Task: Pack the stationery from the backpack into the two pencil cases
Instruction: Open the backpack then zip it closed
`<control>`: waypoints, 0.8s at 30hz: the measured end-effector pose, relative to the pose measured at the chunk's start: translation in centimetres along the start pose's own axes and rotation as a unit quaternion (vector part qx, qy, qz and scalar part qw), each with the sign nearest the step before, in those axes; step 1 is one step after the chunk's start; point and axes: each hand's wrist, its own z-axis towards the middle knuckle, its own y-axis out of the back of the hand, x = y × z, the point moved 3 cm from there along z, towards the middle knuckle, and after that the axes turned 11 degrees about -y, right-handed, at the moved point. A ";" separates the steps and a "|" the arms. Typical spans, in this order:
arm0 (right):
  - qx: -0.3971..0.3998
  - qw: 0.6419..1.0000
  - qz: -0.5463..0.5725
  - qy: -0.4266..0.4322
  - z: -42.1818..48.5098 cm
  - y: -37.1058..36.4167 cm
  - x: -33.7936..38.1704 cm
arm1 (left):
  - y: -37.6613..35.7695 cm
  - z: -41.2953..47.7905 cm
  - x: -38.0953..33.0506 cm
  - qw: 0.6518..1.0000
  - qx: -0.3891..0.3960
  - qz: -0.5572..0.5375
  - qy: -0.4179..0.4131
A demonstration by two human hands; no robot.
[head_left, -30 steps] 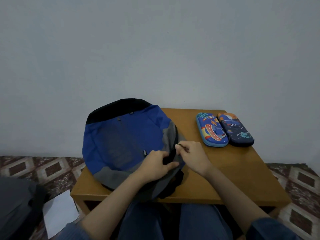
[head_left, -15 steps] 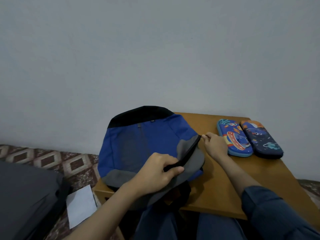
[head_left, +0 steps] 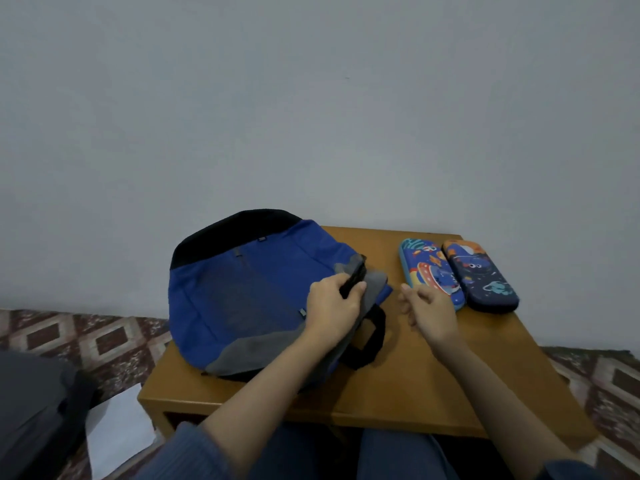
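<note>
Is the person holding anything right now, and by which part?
The left hand grips the backpack by the black edge of its opening. The right hand holds nothing.

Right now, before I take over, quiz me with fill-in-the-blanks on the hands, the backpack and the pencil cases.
1. The left hand grips the backpack, while the right hand holds ____.
2. The light-blue pencil case lies ____ the backpack and the dark-blue pencil case.
3. Both pencil cases lie on the table with their lids ____.
Missing words: nothing; between; closed.
</note>
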 end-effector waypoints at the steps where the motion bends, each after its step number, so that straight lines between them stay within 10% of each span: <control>1: 0.000 1.000 -0.004 0.006 -0.3 0.3 -0.3 | -1.0 0.3 -0.1 0.999 -0.001 -0.041 0.029; 9: -0.012 0.996 -0.078 -0.032 -0.5 2.4 -4.3 | -2.7 -0.7 2.4 0.971 0.234 0.011 0.040; 14: 0.180 0.926 -0.216 -0.253 -2.6 -1.3 -6.4 | 1.7 -3.2 8.9 0.909 0.363 0.188 0.087; 24: 0.077 0.981 -0.059 -0.169 -1.3 -1.6 -5.0 | -1.2 -4.8 7.5 0.962 0.234 0.140 0.011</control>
